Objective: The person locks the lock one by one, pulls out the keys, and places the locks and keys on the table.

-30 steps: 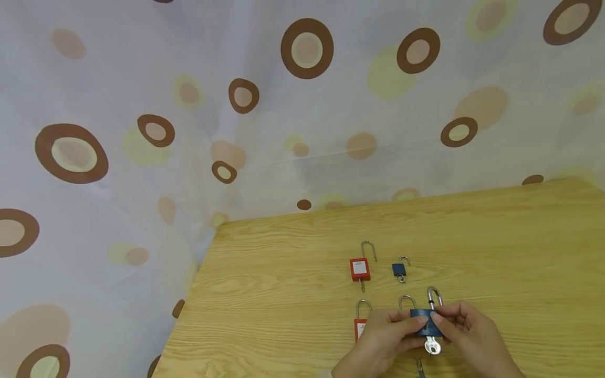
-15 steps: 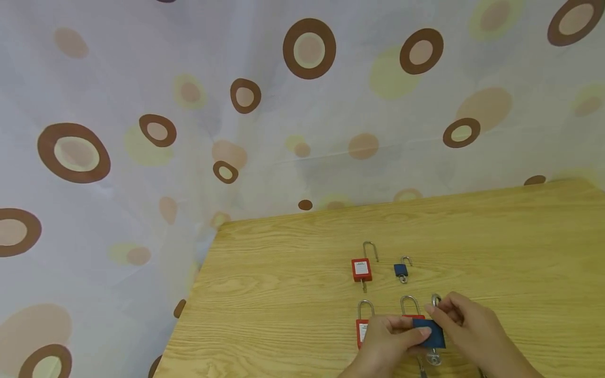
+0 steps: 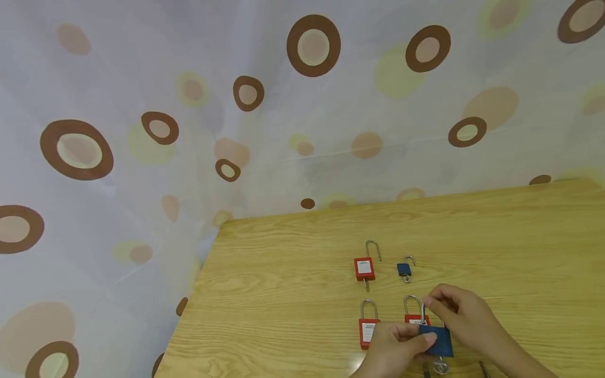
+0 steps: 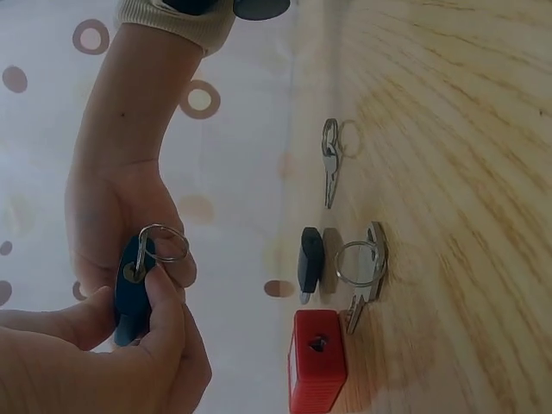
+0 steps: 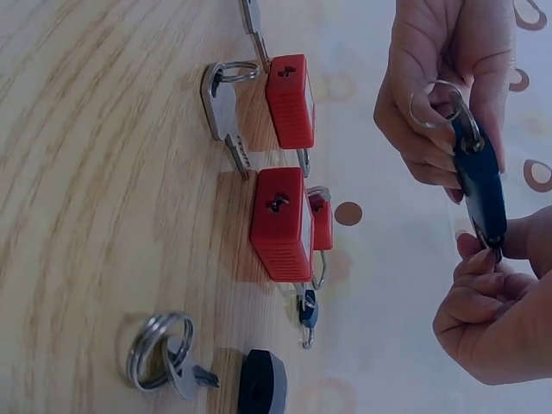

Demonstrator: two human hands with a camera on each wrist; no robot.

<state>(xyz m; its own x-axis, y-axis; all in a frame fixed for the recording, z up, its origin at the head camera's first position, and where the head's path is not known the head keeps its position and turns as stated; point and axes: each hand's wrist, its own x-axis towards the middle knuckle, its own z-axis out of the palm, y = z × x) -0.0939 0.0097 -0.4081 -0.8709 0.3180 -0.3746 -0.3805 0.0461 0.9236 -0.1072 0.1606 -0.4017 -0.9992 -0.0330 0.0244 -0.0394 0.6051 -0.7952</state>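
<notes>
A blue padlock [image 3: 440, 342] is held up above the table, between both hands. My left hand [image 3: 389, 347] grips its body, with the thumb across the front face. With thumb and fingertips, my right hand [image 3: 468, 317] pinches the top of its steel shackle [image 3: 423, 314], which stands raised from the body; the fingers hide part of it. A key on a ring [image 4: 164, 246] sits in the keyhole underneath. Just behind the hands lies a red padlock [image 3: 418, 320], partly covered by the blue one. Another red padlock [image 3: 368, 333] lies to the left of my left hand.
Farther back lie a red padlock [image 3: 364, 269] with its shackle swung out and a small blue padlock [image 3: 404, 269]. Loose keys [image 5: 222, 108] and another key with rings [image 5: 177, 366] lie nearby, beside a dark padlock [image 5: 263, 384]. A patterned curtain [image 3: 331, 131] borders the wooden table [image 3: 274, 283].
My right hand has shifted from the blue padlock's body up to its shackle. The padlock has tilted and lowered slightly, and my left hand still grips its body.
</notes>
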